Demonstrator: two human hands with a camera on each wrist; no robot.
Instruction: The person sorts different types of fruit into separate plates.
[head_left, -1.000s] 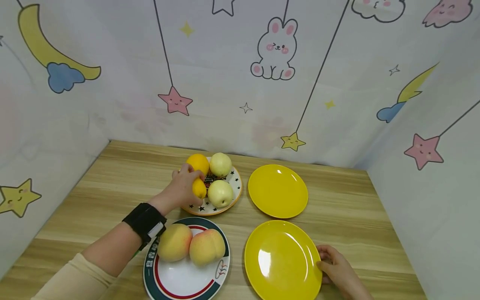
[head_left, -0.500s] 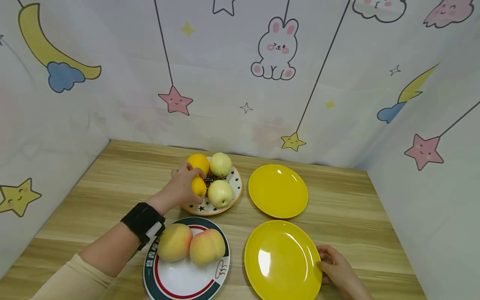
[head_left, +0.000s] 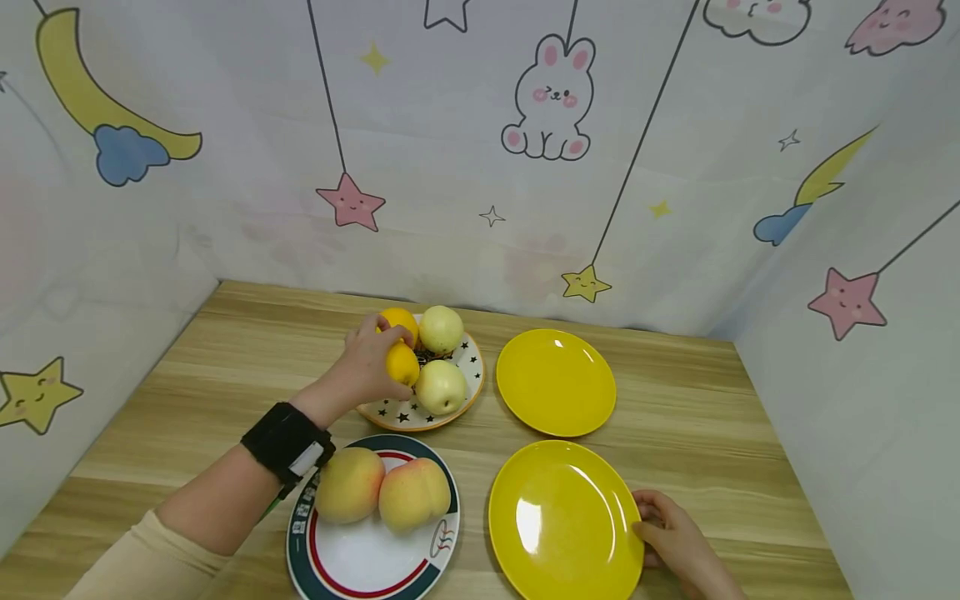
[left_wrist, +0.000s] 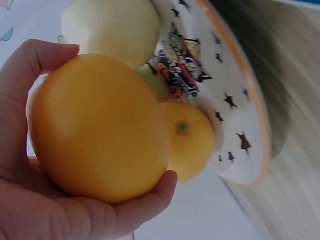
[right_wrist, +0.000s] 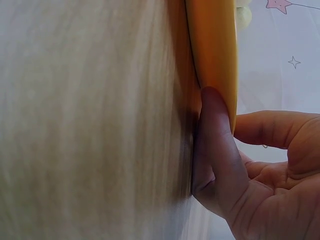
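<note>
Left hand [head_left: 369, 365] grips nearer orange [head_left: 403, 365], just left of frame centre; fruit now slightly higher and further right, likely lifting off star-patterned plate [head_left: 476, 371]; right hand [head_left: 673, 535] pinches front yellow plate [head_left: 566, 521], lower right

White wrinkled cloth backdrop [head_left: 427, 108] at far side, printed with white pink-eared rabbit [head_left: 555, 108]; yellow crescent moon [head_left: 75, 83] and blue cloud [head_left: 129, 155] at left; pale-brown wood-grain tabletop [head_left: 697, 433] below.
</note>
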